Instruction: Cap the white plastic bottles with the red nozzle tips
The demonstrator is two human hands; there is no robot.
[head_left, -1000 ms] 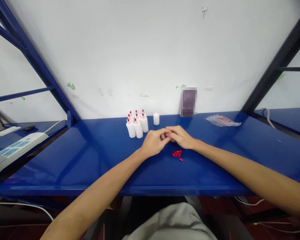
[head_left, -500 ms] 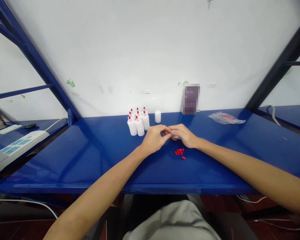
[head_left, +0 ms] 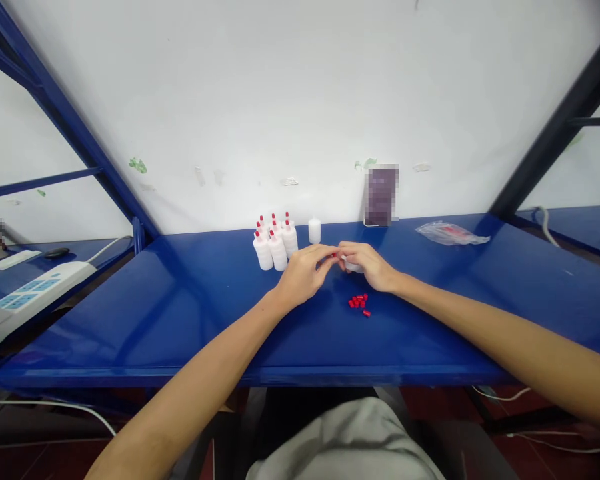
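My right hand [head_left: 373,265] is wrapped round a small white plastic bottle [head_left: 353,266], which lies tilted and mostly hidden under the fingers. The thumb and fingers of my left hand [head_left: 304,270] pinch a small red cap [head_left: 335,255] at the bottle's neck end; whether the cap sits on the tip I cannot tell. A small pile of loose red caps [head_left: 359,301] lies on the blue table just in front of my hands. Left of them stands a cluster of white squeeze bottles [head_left: 278,253] with red caps on, and a single white bottle [head_left: 315,231] without a red cap stands behind.
A phone-like dark panel [head_left: 381,197], blurred out, leans on the white wall at the back. A clear plastic bag [head_left: 451,233] with something red in it lies at the right. The blue table [head_left: 170,313] has a power strip [head_left: 35,297] beyond its left side.
My left hand has drawn slightly left and a red cap now shows between its fingertips. More of the white bottle is visible in my right hand.
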